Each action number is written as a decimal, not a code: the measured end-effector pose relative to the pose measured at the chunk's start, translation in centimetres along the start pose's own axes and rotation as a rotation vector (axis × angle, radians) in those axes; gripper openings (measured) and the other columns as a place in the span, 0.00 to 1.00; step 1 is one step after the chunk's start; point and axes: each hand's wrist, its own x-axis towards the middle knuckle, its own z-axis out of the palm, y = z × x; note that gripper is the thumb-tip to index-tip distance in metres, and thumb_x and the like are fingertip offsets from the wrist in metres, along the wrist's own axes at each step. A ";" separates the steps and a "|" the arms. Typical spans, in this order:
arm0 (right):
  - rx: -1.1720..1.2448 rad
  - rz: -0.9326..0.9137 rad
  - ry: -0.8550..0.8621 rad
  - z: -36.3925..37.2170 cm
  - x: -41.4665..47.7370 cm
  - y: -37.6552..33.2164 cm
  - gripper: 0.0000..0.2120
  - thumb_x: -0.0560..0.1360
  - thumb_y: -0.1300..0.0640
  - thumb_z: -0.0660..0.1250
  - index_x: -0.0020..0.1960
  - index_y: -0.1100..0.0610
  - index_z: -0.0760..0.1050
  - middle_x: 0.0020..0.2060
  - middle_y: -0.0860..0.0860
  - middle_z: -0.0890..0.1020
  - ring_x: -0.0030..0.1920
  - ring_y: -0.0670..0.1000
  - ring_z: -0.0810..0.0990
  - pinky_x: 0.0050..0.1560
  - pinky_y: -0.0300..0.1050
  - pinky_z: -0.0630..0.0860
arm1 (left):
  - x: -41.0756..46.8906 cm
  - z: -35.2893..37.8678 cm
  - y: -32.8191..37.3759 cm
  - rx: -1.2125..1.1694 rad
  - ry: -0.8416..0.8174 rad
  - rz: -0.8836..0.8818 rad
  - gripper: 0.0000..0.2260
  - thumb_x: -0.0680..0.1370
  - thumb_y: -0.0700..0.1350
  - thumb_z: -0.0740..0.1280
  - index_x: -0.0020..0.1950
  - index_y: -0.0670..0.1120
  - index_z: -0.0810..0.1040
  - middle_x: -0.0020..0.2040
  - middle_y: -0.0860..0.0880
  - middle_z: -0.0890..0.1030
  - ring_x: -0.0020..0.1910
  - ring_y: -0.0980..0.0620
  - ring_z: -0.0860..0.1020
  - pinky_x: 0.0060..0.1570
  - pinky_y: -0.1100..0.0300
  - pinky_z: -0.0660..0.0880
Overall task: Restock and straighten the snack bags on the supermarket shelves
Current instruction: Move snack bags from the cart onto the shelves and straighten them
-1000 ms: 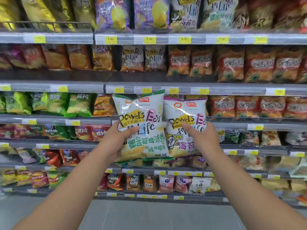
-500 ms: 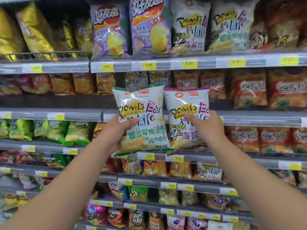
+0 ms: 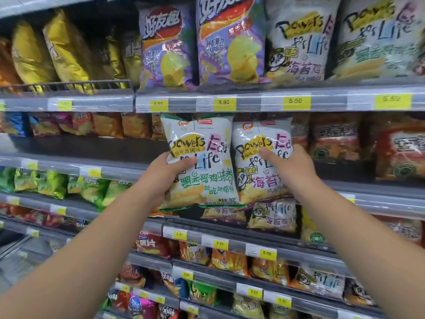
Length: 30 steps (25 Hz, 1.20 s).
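Note:
I hold two white "Powers Eat for Life" snack bags side by side in front of the shelves. My left hand [image 3: 164,174] grips the green-lettered bag [image 3: 202,178] at its left edge, thumb across the front. My right hand [image 3: 291,168] grips the pink-lettered bag [image 3: 254,180] at its right side, thumb on its front. Both bags stand upright just under the price rail [image 3: 253,103] of the upper shelf. On that upper shelf stand matching bags, a pink-lettered one [image 3: 299,40] and a green-lettered one [image 3: 377,38].
Purple chip bags [image 3: 227,42] and yellow bags [image 3: 64,49] fill the upper shelf to the left. Orange and red bags [image 3: 335,139] line the shelf behind my hands. More "for Life" bags [image 3: 273,215] sit one shelf lower. Lower shelves hold green [image 3: 53,185] and mixed bags.
Both hands have lifted the two bags upward, and my view has tilted up and moved closer to the shelves. The grips on the bags are unchanged.

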 end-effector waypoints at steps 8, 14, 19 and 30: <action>0.066 0.093 0.080 5.5 4.8 -2.8 0.32 0.67 0.35 0.73 0.54 0.61 0.71 0.43 0.54 0.75 0.44 0.56 0.76 0.39 0.46 0.70 | 7.4 -3.2 1.3 -0.002 -0.033 -0.014 0.13 0.76 0.47 0.71 0.60 0.46 0.80 0.52 0.47 0.86 0.51 0.44 0.84 0.50 0.51 0.79; 0.207 0.151 0.181 9.5 6.9 -2.2 0.48 0.68 0.38 0.74 0.77 0.60 0.56 0.73 0.58 0.67 0.70 0.60 0.67 0.65 0.52 0.68 | 12.7 -5.6 1.7 0.034 -0.016 -0.092 0.38 0.64 0.58 0.80 0.67 0.40 0.73 0.61 0.44 0.81 0.56 0.43 0.81 0.53 0.48 0.79; 0.190 0.177 0.238 10.8 6.8 -2.0 0.47 0.68 0.39 0.73 0.76 0.59 0.57 0.74 0.57 0.66 0.72 0.59 0.66 0.67 0.50 0.66 | 14.7 -6.0 0.8 0.080 -0.043 -0.126 0.40 0.70 0.58 0.75 0.75 0.39 0.65 0.77 0.46 0.63 0.75 0.44 0.62 0.71 0.44 0.60; -0.092 0.078 -0.003 10.1 6.5 -1.1 0.29 0.65 0.51 0.80 0.59 0.57 0.70 0.46 0.47 0.79 0.46 0.47 0.77 0.44 0.37 0.74 | 18.7 -5.1 -1.9 0.020 0.002 0.032 0.43 0.72 0.55 0.74 0.80 0.49 0.55 0.77 0.50 0.64 0.70 0.50 0.67 0.64 0.51 0.64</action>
